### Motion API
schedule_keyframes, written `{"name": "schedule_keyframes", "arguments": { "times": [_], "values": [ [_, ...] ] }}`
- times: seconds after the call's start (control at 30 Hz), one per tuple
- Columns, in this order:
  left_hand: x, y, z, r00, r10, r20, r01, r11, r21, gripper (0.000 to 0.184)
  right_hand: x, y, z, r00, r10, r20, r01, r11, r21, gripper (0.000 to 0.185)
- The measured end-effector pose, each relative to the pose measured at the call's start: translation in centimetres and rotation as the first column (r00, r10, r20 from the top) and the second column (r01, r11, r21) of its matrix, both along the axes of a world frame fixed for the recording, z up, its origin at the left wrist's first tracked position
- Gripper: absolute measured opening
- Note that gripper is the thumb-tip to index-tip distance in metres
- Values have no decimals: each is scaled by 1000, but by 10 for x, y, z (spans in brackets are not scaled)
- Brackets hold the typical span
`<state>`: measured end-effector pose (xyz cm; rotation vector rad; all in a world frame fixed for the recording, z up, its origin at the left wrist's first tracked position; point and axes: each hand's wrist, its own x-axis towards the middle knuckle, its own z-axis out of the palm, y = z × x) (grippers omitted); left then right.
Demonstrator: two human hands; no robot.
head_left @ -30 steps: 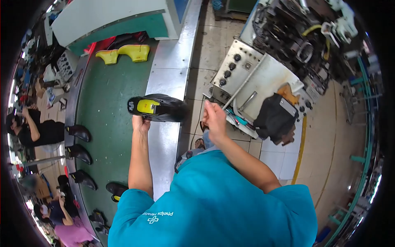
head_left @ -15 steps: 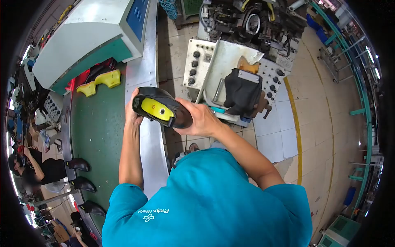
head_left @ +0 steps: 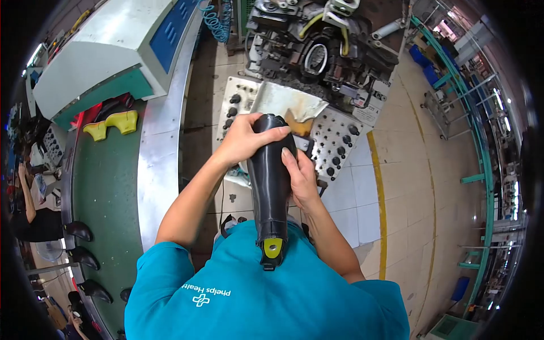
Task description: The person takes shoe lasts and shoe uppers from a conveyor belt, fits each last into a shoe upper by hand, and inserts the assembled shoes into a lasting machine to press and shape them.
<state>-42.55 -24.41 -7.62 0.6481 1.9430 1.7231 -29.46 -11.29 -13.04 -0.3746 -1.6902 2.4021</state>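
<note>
A black shoe upper [head_left: 270,187] is held lengthwise in front of my chest, its toe end pointing toward the machine. A yellow-green shoe last [head_left: 273,247] with a round metal-rimmed hole shows at the end near my shirt. My left hand [head_left: 249,140] is closed around the toe end, its thumb laid across the top. Along the right side, my right hand [head_left: 301,177] grips the upper with thumb and fingers; some fingertips are hidden behind it.
Ahead stands a machine [head_left: 317,59] with knobbed panels [head_left: 338,144]. On the left, a green conveyor belt [head_left: 107,187] carries yellow lasts [head_left: 120,122] and several black shoes [head_left: 85,258] near a white-and-green housing [head_left: 107,51]. Another person [head_left: 37,224] is across the belt.
The shoe upper has swung from over the belt's metal edge to in front of my chest and turned lengthwise. My left hand has shifted to its toe; my view has moved right.
</note>
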Motion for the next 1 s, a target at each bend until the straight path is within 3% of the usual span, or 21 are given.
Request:
{"name": "schedule_keyframes", "arguments": {
  "times": [0.13, 0.23, 0.37, 0.47, 0.5, 0.6, 0.73, 0.8, 1.0],
  "values": [
    [0, 43, 19, 973, -54, -223, 23, 990, -139, 43, 4, 52, 12, 999, 28, -46, -29, 999, -19, 24],
    [0, 66, 24, 947, -17, -321, -40, 985, -168, 49, 6, 81, 12, 994, 99, -37, -94, 989, 111, 26],
    [-7, 82, 18, 957, 17, -288, -60, 988, -143, 50, 0, 92, 1, 998, 6, -65, 10, 969, 248, 29],
    [-17, 88, 12, 966, 12, -260, -56, 985, -165, 52, -5, 85, -1, 997, -75, -26, 77, 993, 85, 30],
    [-19, 91, 12, 961, 15, -277, -61, 986, -157, 52, -5, 81, -2, 996, -82, -16, 81, 995, -60, 31],
    [-25, 89, 23, 991, -41, -126, 29, 995, -96, 38, 1, 64, 9, 987, -144, 65, 154, 969, -195, 33],
    [-44, 90, 21, 987, -118, -108, 105, 987, -119, 38, -4, 50, -10, 968, -242, 62, 247, 963, -110, 34],
    [-58, 94, 14, 989, -119, -89, 115, 992, -47, 37, -18, 46, -14, 930, -366, -37, 367, 929, 47, 34],
    [-100, 127, 6, 995, -95, -1, 95, 995, 30, 53, -64, 62, -6, 853, -522, -12, 522, 853, -20, 39]
  ]
}}
